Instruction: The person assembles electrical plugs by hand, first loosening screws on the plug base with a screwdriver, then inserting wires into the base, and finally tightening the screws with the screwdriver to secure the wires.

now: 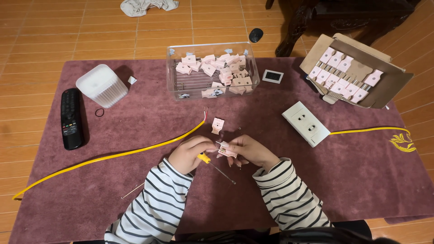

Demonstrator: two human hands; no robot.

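My left hand (192, 153) grips a yellow-handled screwdriver (216, 166) whose thin shaft points down and to the right. My right hand (249, 150) holds a small pink plug half (226, 149) between its fingers, and my left fingertips touch the same piece. Another pink plug half (217, 125) lies on the maroon mat (135, 122) just above my hands. The bared end of a yellow cable (135, 151) lies beside that piece.
A clear box (212, 70) of pink plug parts stands at the back. A cardboard box (357, 72) of assembled plugs is at the right, a white socket block (306, 123) with its yellow cable nearer. A black remote (71, 118) and translucent tub (101, 85) sit left.
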